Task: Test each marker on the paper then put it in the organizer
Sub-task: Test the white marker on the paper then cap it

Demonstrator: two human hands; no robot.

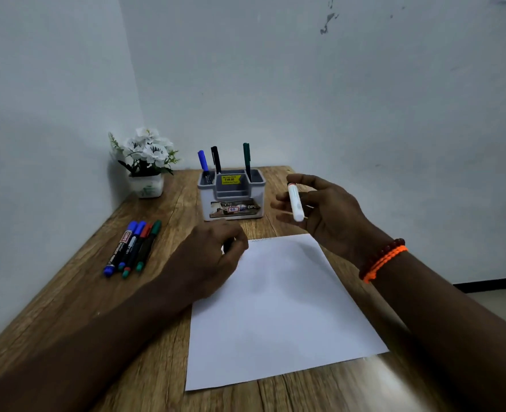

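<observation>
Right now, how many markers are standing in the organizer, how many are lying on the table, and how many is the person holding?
Standing in the organizer: 3 (blue, black, dark green)
Lying on the table: 4 (group)
Held in the right hand: 1 (white marker)
Total: 8

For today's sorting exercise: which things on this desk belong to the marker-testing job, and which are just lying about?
Part of the job:
white marker held in the right hand
left hand, by the paper's corner
paper
organizer, three markers standing in it
four loose markers

Just lying about:
flower pot
bracelets
</observation>
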